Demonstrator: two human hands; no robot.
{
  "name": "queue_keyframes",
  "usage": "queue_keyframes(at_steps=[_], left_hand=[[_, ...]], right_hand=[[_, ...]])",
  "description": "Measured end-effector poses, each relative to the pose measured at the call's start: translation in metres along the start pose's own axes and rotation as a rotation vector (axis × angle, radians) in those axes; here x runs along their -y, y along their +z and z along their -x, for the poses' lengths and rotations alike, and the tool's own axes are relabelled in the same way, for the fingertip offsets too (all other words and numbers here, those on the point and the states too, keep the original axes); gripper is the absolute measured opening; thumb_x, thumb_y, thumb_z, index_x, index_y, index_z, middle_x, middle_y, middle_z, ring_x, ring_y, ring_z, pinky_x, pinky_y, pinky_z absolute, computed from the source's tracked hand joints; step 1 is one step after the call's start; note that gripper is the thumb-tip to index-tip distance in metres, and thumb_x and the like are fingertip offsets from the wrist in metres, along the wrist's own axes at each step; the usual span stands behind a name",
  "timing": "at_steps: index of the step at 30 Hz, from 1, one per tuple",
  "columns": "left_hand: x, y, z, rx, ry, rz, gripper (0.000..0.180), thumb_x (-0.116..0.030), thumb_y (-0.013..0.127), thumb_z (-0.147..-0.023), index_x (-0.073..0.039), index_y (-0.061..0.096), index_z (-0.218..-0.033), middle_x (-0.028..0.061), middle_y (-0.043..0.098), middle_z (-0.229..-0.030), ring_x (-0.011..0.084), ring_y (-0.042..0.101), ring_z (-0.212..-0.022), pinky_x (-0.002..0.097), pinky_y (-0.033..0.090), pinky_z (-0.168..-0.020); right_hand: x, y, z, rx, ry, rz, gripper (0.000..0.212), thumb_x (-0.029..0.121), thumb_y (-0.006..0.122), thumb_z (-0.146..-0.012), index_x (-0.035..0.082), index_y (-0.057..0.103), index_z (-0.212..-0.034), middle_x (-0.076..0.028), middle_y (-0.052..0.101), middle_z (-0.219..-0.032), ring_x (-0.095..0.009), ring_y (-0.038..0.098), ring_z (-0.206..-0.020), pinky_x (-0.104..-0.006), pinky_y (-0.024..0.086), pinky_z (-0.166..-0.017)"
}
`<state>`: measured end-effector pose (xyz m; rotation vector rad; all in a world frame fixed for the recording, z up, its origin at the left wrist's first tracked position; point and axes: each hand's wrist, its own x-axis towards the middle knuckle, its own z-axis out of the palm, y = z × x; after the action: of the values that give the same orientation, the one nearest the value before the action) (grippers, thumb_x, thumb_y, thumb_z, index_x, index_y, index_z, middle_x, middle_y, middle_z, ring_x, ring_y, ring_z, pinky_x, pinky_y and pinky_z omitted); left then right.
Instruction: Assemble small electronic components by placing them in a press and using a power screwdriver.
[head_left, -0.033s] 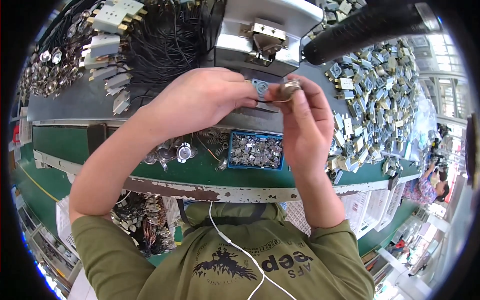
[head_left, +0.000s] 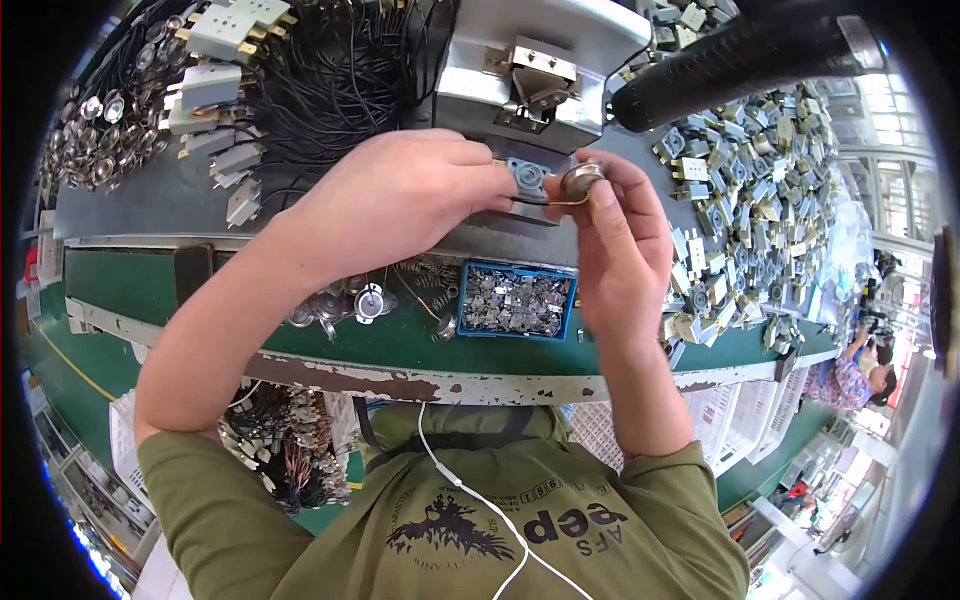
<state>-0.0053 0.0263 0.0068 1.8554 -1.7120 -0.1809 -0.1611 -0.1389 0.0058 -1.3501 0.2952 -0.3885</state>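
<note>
My left hand (head_left: 430, 190) is closed on a small grey block (head_left: 529, 177) with a round recess in its face; the fingers cover most of it. In my right hand (head_left: 628, 250) a round metal cap (head_left: 582, 180) is pinched between thumb and fingers. A thin wire (head_left: 548, 203), dark toward the left hand and copper-coloured toward the cap, runs between the two hands. Both hands are above the near edge of the grey work plate, just in front of a metal press fixture (head_left: 540, 75). What else the left fingers hold is hidden.
A blue tray (head_left: 462, 310) of small metal parts sits below the hands. Round metal caps (head_left: 370, 302) and springs lie beside it. Black cables (head_left: 340, 90) and grey blocks (head_left: 212, 86) fill the left; many blocks (head_left: 745, 200) pile right. A black tube (head_left: 740, 65) reaches in above them.
My right hand has shifted slightly to the right and the metal cap has tilted a little. More of the grey block's face shows. Both hands keep their hold.
</note>
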Motion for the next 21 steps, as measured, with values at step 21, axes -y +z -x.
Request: queue_keyframes(at_steps=[21], left_hand=[[-0.005, 0.006, -0.002, 0.063, 0.086, -0.285, 0.028, -0.028, 0.076, -0.088, -0.004, 0.061, -0.086, 0.0054, 0.060, -0.077, 0.0251, 0.064, -0.078, 0.0376, 0.053, -0.075]], right_hand=[[0.016, -0.031, -0.026, 0.574, 0.217, 0.615, 0.037, 0.008, 0.072, -0.097, 0.001, 0.067, -0.133, -0.007, 0.074, -0.109, -0.011, 0.065, -0.093, -0.0276, 0.053, -0.084]])
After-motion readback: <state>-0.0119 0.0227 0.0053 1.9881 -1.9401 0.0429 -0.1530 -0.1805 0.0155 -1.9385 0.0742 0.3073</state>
